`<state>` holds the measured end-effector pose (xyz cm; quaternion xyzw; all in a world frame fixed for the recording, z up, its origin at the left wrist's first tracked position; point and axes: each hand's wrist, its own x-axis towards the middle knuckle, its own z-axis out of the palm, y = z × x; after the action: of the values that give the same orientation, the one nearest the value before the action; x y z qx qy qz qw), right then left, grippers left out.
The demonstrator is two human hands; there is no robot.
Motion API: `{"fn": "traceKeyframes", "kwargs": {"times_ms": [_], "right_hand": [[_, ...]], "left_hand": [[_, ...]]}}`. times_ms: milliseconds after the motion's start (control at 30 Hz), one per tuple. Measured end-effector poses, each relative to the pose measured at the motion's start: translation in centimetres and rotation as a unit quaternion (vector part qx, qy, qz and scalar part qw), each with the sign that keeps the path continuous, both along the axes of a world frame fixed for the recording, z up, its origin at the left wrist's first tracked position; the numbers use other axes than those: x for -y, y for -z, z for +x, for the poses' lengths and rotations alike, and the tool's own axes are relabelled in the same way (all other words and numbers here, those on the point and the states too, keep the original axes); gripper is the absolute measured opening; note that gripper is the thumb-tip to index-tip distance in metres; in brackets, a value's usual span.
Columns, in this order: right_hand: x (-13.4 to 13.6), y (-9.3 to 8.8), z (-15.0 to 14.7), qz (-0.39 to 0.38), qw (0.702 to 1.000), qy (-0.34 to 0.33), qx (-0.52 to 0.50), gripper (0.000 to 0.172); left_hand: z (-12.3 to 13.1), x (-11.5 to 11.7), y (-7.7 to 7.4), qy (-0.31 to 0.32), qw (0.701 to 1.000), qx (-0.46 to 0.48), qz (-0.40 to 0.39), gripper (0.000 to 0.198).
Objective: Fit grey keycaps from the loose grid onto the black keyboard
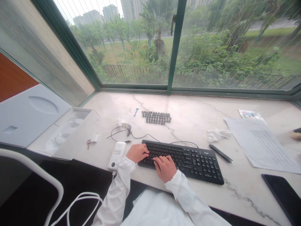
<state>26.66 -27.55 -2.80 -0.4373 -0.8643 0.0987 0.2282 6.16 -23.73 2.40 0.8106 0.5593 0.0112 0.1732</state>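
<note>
A black keyboard point(188, 160) lies slightly slanted on the marble sill in front of me. My left hand point(137, 153) rests over its left end, fingers bent and touching the keys. Lower and to the right, my right hand point(166, 168) lies on the keys near the front edge, its fingers apart. I see nothing held in either hand, though the undersides of the fingers are hidden. Several small dark keycaps point(156, 117) stand in rows behind the keyboard. A small blue-and-white tool point(136, 111) lies to their left.
A white power bank point(117, 155) with a cable sits beside my left wrist. Further left are a key point(88, 143) and an open white box point(75, 133). A black pen point(221, 153), printed paper point(263, 144), crumpled tissue point(217, 135) and phone point(283, 196) lie right.
</note>
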Motion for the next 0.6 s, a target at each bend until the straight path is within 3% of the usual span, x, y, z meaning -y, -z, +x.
{"fn": "traceKeyframes", "kwargs": {"times_ms": [600], "right_hand": [[-0.26, -0.21, 0.1, -0.007, 1.0, 0.001, 0.001, 0.021]], "left_hand": [[-0.13, 0.22, 0.18, -0.017, 1.0, 0.005, -0.004, 0.017]]}}
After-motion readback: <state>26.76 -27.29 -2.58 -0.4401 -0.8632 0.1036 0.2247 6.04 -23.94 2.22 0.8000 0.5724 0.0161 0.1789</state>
